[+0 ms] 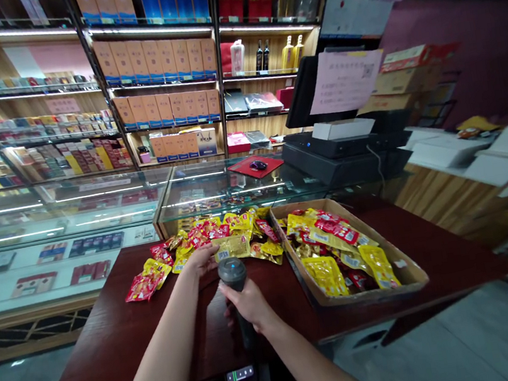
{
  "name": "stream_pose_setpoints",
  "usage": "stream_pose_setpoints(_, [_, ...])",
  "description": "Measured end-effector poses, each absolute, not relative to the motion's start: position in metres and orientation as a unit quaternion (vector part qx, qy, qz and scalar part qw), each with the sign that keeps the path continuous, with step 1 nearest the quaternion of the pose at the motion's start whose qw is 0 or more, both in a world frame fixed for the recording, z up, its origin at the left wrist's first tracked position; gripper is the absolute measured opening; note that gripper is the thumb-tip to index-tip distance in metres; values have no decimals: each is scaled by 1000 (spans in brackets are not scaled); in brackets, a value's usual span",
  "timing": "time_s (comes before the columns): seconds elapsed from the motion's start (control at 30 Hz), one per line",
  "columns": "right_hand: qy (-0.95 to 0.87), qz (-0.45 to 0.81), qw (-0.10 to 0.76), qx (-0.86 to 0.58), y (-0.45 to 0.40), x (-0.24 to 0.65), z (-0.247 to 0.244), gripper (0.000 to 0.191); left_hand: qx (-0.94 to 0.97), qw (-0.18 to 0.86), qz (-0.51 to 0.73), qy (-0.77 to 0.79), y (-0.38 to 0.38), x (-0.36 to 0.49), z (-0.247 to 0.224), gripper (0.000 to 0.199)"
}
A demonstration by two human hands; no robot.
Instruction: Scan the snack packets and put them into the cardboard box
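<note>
My right hand (252,303) is wrapped round the grip of a dark barcode scanner (232,273), whose head points away from me. Just beyond it, my left hand (203,260) pinches the left end of a yellow snack packet (232,247), and the packet's printed barcode faces up. Behind and to the left lies a loose pile of red and yellow snack packets (203,230). On the right stands a shallow cardboard box (315,289) holding several more packets (331,227), yellow and red.
The dark red wooden table (272,315) meets a glass display counter (117,204) at its far side. A mouse (258,165) on a red mat, a monitor (304,94) and a black cash drawer (326,164) stand on the counter. Lit shelves (162,86) of boxes rise behind.
</note>
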State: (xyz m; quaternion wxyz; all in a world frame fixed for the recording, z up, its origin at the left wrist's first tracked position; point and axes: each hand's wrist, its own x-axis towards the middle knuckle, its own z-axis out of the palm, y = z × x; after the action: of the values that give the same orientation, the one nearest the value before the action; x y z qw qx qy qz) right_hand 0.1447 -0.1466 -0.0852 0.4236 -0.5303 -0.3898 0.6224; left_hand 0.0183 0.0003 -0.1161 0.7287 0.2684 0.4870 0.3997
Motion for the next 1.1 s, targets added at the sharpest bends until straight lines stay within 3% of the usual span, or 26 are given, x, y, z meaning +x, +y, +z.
stream_pose_setpoints(0.93, [-387,625,441,-515,-145,145,-82,31,305,701,413,496,-3,23,-98,9])
stream_pose_setpoints(1.1, [-400,496,555,-535,-120,181,-69,30,322,720,407,460,-11,26,-81,9])
